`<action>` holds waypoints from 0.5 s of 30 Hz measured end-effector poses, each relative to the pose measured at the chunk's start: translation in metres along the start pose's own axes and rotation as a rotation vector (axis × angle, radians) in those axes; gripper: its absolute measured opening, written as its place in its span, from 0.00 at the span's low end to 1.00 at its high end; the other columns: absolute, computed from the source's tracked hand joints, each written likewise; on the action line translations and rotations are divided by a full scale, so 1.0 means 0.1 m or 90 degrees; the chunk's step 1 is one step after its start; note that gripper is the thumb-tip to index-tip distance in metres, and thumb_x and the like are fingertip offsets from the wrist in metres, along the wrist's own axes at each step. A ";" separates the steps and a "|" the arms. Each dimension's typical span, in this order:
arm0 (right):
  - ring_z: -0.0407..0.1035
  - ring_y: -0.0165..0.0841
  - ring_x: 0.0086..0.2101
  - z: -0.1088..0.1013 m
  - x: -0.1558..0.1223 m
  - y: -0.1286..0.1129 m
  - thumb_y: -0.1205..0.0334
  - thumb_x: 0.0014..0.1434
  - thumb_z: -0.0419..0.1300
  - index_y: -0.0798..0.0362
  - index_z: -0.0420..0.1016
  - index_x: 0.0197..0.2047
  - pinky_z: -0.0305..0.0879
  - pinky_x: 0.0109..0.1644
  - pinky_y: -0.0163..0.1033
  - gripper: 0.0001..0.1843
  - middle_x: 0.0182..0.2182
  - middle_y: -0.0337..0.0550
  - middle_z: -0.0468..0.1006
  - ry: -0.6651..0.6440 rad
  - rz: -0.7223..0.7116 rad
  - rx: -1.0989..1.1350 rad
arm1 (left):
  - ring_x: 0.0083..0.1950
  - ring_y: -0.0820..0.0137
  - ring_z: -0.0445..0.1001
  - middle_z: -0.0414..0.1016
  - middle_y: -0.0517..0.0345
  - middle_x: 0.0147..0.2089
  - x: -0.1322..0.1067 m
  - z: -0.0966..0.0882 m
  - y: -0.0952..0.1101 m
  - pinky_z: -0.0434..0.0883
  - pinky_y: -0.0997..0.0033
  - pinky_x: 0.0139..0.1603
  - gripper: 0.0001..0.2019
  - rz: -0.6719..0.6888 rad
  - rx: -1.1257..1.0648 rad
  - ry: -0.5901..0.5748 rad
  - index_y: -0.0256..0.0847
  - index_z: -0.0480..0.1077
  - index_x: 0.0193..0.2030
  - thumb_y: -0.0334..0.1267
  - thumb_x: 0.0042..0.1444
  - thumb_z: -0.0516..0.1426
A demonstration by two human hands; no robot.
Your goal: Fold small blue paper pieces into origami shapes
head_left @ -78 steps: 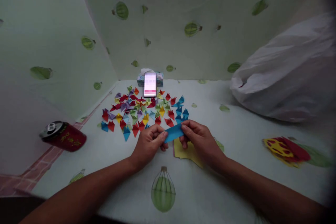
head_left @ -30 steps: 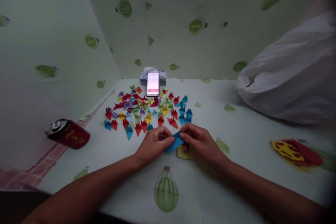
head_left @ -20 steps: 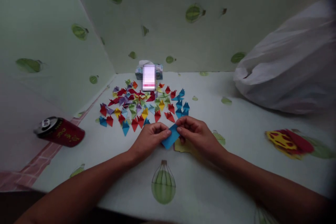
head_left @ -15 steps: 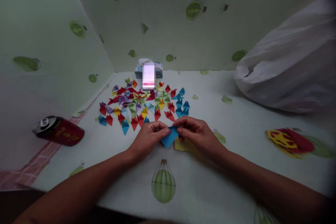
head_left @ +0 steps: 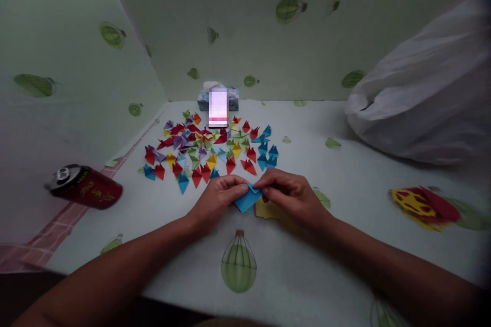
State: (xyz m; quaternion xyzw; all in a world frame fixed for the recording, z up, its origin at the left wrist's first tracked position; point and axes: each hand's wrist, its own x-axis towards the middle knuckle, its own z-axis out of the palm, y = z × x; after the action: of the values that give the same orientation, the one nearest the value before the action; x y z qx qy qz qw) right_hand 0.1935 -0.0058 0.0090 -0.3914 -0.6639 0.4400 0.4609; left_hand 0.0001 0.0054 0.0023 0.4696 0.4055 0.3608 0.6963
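Note:
Between my two hands is a small sheet of blue origami paper (head_left: 245,201), folded, with a small flap turned over at its top corner. My left hand (head_left: 224,195) pinches its left side between thumb and fingers. My right hand (head_left: 289,194) pinches the upper right corner, by the flap. Partly hidden under my right hand, yellow paper (head_left: 266,209) lies on the table. Just beyond my hands spreads a group of folded paper cranes (head_left: 210,161) in red, blue, yellow, green and purple.
A red drink can (head_left: 86,187) stands at the left. Behind the cranes, a lit phone (head_left: 218,107) leans against a tissue box (head_left: 233,99). A white plastic bag (head_left: 418,97) fills the back right. Red and yellow cut-outs (head_left: 422,208) lie at the right.
The top corner of the blue paper now shows a small flap folded over. My hands have barely shifted, and the view has tilted slightly.

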 end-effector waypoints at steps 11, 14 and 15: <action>0.67 0.29 0.27 0.03 -0.02 0.08 0.64 0.57 0.60 0.54 0.76 0.37 0.64 0.33 0.37 0.05 0.28 0.38 0.73 -0.003 0.065 0.069 | 0.29 0.77 0.66 0.70 0.63 0.27 -0.01 0.01 0.05 0.63 0.77 0.32 0.10 0.055 0.113 0.027 0.36 0.71 0.33 0.40 0.51 0.65; 0.66 0.28 0.28 0.07 -0.02 0.11 0.63 0.56 0.62 0.53 0.74 0.40 0.63 0.32 0.36 0.07 0.28 0.37 0.72 0.011 0.077 0.109 | 0.28 0.77 0.66 0.69 0.64 0.27 -0.02 0.03 0.06 0.63 0.76 0.31 0.09 0.091 0.148 0.038 0.37 0.69 0.31 0.38 0.52 0.63; 0.65 0.28 0.27 0.08 -0.02 0.11 0.64 0.55 0.62 0.53 0.73 0.39 0.62 0.31 0.35 0.07 0.28 0.37 0.71 0.007 0.083 0.114 | 0.28 0.77 0.66 0.69 0.64 0.27 -0.02 0.03 0.06 0.63 0.77 0.30 0.08 0.101 0.152 0.038 0.37 0.69 0.32 0.38 0.52 0.63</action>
State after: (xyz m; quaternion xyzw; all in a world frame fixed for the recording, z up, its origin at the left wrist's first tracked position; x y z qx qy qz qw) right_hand 0.1877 -0.0060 -0.0038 -0.3931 -0.5926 0.5245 0.4683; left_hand 0.0012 0.0041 0.0091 0.5684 0.4278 0.3777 0.5927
